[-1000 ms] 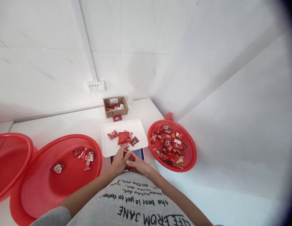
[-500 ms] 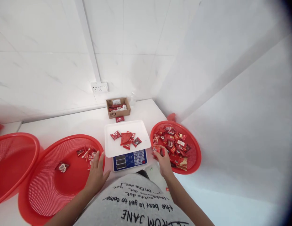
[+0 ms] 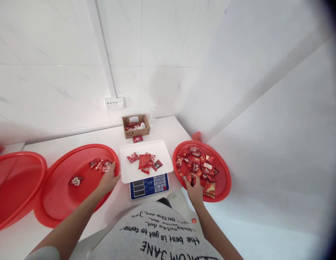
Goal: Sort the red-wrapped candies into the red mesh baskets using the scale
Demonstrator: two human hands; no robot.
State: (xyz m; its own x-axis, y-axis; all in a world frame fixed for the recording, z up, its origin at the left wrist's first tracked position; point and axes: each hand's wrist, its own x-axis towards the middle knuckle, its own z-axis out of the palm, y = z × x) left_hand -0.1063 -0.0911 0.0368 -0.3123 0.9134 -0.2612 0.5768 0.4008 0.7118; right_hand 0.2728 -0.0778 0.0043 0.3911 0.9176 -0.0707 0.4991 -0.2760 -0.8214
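Observation:
My left hand (image 3: 109,178) is at the right rim of a red basket (image 3: 75,202), its fingertips beside several red packets (image 3: 101,165); what its fingers hold, if anything, is hidden. Inside the right red basket (image 3: 224,180), my right hand (image 3: 194,186) has its fingers bent round a small red packet (image 3: 188,177) near the left rim. Many red packets lie in that basket. Between the hands, a white tray (image 3: 130,172) on a blue scale (image 3: 148,187) carries several red packets (image 3: 145,161).
Behind the tray stand a cardboard box (image 3: 136,132) of packets and a single red packet (image 3: 138,139). Another red basket (image 3: 16,195) is at the far left. A wall socket (image 3: 114,103) is above the table's back edge.
The left-hand basket has shifted up and tilted, with my left hand now at its rim. My right hand has moved slightly right, further into the right basket.

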